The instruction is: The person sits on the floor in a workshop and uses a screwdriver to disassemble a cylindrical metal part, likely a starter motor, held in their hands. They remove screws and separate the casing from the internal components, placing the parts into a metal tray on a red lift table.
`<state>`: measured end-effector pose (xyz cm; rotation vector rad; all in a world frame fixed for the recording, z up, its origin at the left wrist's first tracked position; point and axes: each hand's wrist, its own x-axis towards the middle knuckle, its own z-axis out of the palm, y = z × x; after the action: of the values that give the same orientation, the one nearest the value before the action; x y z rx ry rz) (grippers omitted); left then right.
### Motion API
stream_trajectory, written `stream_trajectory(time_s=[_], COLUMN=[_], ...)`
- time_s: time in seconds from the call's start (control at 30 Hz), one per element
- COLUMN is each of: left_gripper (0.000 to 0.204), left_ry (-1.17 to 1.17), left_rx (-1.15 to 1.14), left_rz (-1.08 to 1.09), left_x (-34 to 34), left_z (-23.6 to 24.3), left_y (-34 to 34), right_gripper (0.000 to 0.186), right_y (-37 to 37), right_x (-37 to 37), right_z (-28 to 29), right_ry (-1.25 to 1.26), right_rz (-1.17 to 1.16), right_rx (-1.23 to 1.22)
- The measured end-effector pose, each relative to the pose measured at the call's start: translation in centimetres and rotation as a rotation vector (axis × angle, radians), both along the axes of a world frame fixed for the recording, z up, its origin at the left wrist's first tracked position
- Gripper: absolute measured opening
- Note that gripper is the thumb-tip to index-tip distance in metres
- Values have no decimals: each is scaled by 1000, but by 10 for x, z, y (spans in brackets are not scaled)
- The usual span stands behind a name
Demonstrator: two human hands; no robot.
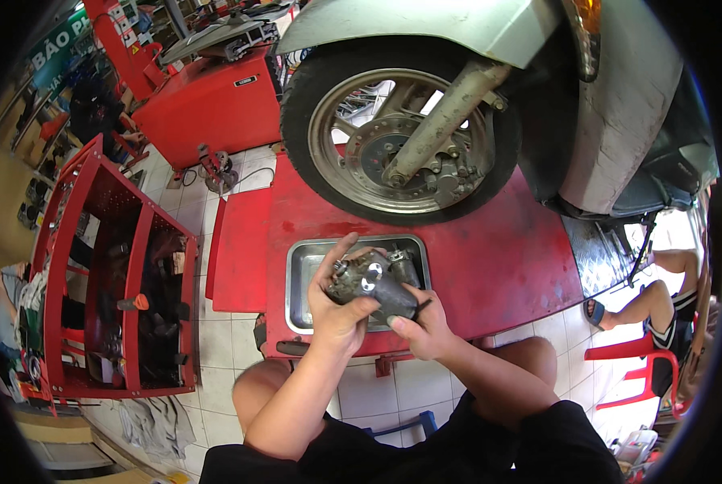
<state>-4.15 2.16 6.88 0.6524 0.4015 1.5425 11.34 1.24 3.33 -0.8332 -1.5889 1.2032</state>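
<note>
Both my hands hold a grimy grey metal part with a cylindrical body (pixel 391 298) and a bright round spot on it, tilted above a shallow steel tray (pixel 296 315). My left hand (pixel 337 310) cups its left side, thumb pressed on the front and a finger stretched up past it. At the lower right end of the cylinder, my right hand (pixel 425 327) grips with thumb and bent fingers. A small dark piece shows by those fingers; I cannot make out what it is. Another dark metal part (pixel 403 266) lies in the tray behind the held one.
Under the tray is a red lift platform (pixel 506 266). A motor scooter's front wheel (pixel 401 137) stands on it, just beyond my hands. A red tool cart (pixel 135 282) stands at left, a red cabinet (pixel 216 105) behind. On the right, a person's leg (pixel 647 306) shows near a red plastic stool (pixel 631 371).
</note>
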Motion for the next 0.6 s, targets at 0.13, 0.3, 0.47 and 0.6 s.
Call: stream_trajectory(time_s=[0.13, 0.3, 0.47, 0.6], left_gripper=[105, 104, 100, 87], left_ry=[39, 56, 93, 201], left_rx=[52, 54, 60, 8], left_rz=[0, 6, -42, -161], left_x=[4, 7, 2, 2], left_z=[6, 8, 3, -10], left_y=[-7, -11, -8, -8], right_gripper=[43, 46, 47, 48], right_y=[-5, -12, -18, -19], right_x=[0, 1, -7, -8], right_z=[-3, 4, 6, -1], right_ry=[117, 160, 309, 493], right_rz=[29, 87, 114, 183], right_rx=[94, -16, -247, -508])
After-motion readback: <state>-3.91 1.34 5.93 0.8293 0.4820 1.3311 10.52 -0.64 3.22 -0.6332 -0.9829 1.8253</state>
